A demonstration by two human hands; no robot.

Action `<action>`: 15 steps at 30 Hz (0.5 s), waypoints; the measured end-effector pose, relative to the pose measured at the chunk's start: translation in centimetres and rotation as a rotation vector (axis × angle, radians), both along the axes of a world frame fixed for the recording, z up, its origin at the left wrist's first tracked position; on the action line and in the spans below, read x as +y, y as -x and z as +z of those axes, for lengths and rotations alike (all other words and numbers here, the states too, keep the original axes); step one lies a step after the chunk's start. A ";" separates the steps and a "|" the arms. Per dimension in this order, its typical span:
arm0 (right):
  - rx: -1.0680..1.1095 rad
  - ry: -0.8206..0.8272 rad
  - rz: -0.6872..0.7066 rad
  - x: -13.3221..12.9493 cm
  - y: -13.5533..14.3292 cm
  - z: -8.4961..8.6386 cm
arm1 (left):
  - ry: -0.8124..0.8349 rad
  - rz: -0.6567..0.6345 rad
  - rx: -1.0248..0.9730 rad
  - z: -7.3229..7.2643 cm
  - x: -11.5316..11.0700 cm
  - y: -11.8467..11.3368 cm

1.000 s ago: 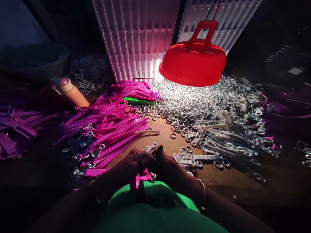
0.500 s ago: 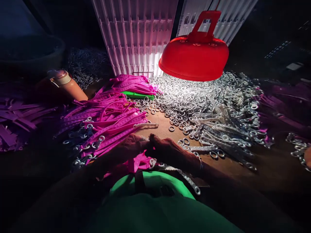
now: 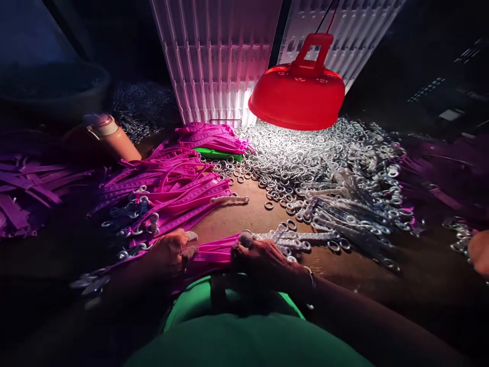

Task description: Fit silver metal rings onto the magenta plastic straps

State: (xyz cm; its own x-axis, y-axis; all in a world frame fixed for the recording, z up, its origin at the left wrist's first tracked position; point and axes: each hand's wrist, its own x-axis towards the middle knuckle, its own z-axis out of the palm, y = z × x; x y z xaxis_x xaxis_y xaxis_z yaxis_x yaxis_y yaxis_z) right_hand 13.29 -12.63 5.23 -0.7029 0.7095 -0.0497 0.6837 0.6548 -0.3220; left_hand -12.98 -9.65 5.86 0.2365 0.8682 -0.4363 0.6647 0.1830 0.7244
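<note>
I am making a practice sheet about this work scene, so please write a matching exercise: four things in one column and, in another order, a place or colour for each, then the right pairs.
Things:
1. red lamp shade
2. metal rings
3. green strip
4. pink straps

Places or colours:
A. held between the left hand and the right hand
B. hanging above the table, lit from inside
C. heaped in the light under the lamp
D. lying beside the pink pile, at the edge of the rings

Pairs: 1-B, 2-C, 3-D, 4-A
</note>
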 end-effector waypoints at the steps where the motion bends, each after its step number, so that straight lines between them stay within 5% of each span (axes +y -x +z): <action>1: -0.023 0.011 -0.014 0.1 -0.2 -0.2 | -0.064 -0.081 0.125 -1.0 -0.3 -0.2; 5: -0.088 0.075 -0.143 0.3 -1.8 -0.8 | -0.326 -0.365 0.398 -3.2 -0.9 -1.1; 11: -0.029 0.007 -0.186 0.0 -4.1 -3.3 | -0.450 -0.291 0.180 -6.2 -2.2 -1.8; 15: 0.072 0.127 -0.084 1.1 -5.4 -2.4 | -0.426 -0.290 0.195 -7.0 -3.6 -2.2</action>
State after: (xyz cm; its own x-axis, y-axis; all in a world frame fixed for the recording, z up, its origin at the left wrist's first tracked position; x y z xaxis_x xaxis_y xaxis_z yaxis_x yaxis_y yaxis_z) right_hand 18.72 -11.49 2.79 -0.6461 0.7574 -0.0939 0.7066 0.5471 -0.4489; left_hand -10.79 -13.27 -1.11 0.4427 0.8886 -0.1202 0.7732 -0.3103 0.5530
